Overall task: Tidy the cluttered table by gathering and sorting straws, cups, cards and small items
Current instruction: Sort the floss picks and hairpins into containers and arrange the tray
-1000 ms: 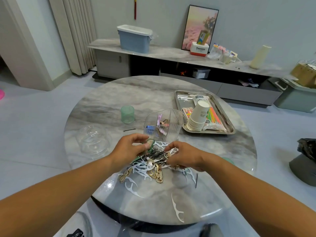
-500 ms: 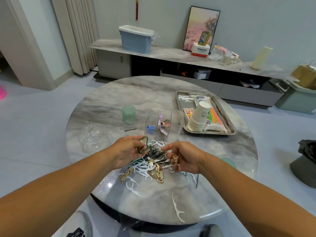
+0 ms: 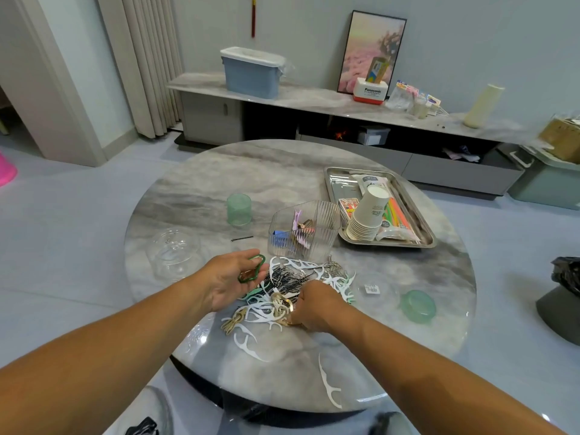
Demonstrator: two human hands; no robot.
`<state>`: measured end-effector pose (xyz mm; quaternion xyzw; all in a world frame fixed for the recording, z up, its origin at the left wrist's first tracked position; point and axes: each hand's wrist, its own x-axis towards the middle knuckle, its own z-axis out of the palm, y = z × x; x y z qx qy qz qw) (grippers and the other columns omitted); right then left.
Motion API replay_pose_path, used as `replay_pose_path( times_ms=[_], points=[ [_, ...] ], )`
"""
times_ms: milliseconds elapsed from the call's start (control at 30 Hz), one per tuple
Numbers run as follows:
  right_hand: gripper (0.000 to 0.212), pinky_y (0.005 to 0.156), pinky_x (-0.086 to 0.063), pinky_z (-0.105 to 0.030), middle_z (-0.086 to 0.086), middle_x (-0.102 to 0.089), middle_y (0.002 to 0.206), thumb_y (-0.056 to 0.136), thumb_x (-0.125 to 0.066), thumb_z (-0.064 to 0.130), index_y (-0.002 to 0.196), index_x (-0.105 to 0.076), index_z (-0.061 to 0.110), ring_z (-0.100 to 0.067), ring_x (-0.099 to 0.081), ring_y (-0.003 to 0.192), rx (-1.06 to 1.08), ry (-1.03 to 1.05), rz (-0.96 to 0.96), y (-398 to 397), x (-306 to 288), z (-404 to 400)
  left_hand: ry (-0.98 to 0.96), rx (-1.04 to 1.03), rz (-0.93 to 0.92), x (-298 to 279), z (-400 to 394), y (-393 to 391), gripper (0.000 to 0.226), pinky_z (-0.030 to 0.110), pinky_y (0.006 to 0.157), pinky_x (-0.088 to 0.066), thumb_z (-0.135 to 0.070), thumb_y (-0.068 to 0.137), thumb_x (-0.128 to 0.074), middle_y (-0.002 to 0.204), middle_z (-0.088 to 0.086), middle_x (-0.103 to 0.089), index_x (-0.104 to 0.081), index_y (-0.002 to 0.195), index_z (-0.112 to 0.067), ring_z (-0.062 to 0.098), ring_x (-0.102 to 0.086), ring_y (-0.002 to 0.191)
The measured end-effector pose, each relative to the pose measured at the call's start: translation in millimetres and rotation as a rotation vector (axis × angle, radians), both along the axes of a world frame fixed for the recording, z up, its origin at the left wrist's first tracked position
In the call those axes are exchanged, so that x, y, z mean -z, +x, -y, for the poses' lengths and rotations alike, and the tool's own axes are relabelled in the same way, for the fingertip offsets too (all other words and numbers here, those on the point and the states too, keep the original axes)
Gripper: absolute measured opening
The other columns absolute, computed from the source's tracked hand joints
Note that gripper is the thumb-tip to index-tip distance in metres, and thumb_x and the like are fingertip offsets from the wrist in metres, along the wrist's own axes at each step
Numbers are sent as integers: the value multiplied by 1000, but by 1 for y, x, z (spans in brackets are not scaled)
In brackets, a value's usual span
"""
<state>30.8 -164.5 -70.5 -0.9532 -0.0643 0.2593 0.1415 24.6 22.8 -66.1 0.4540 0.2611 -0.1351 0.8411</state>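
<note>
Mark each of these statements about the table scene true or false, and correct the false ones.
1. The stack of paper cups lies in the metal tray. True.
2. The left hand lies palm up with a green clip on it. True.
3. The green cup stands inside the tray. False: it stands on the round table, left of the clear ribbed container.
4. The right hand is raised over the tray. False: it is down at the pile of small items.
5. A white floss pick lies apart near the table's near edge. True.
</note>
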Motion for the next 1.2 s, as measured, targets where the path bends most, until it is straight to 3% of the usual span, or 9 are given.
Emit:
replay_pose_path(
  times_ms=[200, 300, 400, 500, 600, 667, 867, 1067, 1200],
  points=[
    [6, 66, -43, -31, -9, -55, 86, 96, -54, 12, 89, -54, 11, -26, -52, 78, 84, 142, 17, 11, -8, 14, 87, 33, 0, 5, -5, 0, 40, 33, 75, -59, 16, 94, -52, 111, 23, -69, -60, 126, -7, 27, -71, 94],
    [19, 56, -44, -34, -14, -53, 72, 100, -43, 7, 85, -54, 7, -24, -52, 56, 387, 484, -117, 17, -13, 15, 121, 47, 2, 5, -1, 0, 41, 34, 76, -59, 17, 94, -52, 113, 24, -69, -61, 125, -9, 28, -71, 95],
    [19, 49, -40, -33, -15, -56, 71, 102, -43, 5, 107, -61, 3, -25, -60, 52, 584, 724, -233, 17, -13, 11, 136, 29, -7, 5, 2, 2, 41, 35, 78, -60, 18, 94, -51, 117, 25, -67, -61, 124, -8, 29, -70, 98],
    [17, 49, -37, -28, -6, -58, 74, 103, -50, 18, 103, -67, 15, -16, -51, 53, 301, 576, -92, 16, -5, 6, 153, -11, -24, 5, 1, 2, 41, 36, 83, -59, 18, 93, -53, 114, 25, -66, -60, 125, -6, 28, -69, 93],
    [11, 66, -50, -29, -1, -70, 89, 91, -73, 27, 96, -71, 17, -16, -61, 75, 38, 335, 18, 14, 3, -2, 165, -19, -35, 4, -1, 0, 41, 35, 83, -57, 17, 90, -58, 109, 26, -65, -61, 125, -3, 28, -65, 90],
    [9, 74, -52, -31, 1, -71, 88, 87, -78, 24, 90, -72, 18, -16, -64, 80, 3, 295, 17, 13, 5, -5, 169, -3, -33, 3, -2, -2, 41, 33, 79, -58, 17, 89, -60, 107, 26, -65, -62, 125, -3, 27, -64, 88],
    [21, 64, -51, -27, 4, -64, 70, 94, -71, 17, 74, -64, 17, -11, -57, 65, 20, 328, -49, 21, -11, 3, 168, 30, -22, 3, -1, -2, 38, 30, 71, -59, 16, 93, -56, 112, 25, -65, -62, 125, -4, 25, -66, 86],
    [39, 68, -47, -31, -6, -73, 88, 73, -89, 44, 88, -69, 15, -20, -58, 75, -116, 56, -108, 5, -21, -5, 204, 134, -39, 7, 5, -2, 40, 34, 71, -63, 17, 92, -58, 106, 23, -68, -60, 125, -4, 27, -72, 87],
    [35, 74, -49, -33, -7, -68, 90, 76, -87, 39, 86, -63, 15, -23, -58, 81, -148, 22, -65, -2, -18, -16, 236, 224, -48, 9, 10, -9, 36, 34, 70, -63, 13, 94, -57, 117, 24, -67, -61, 125, -6, 28, -75, 89]
  ],
)
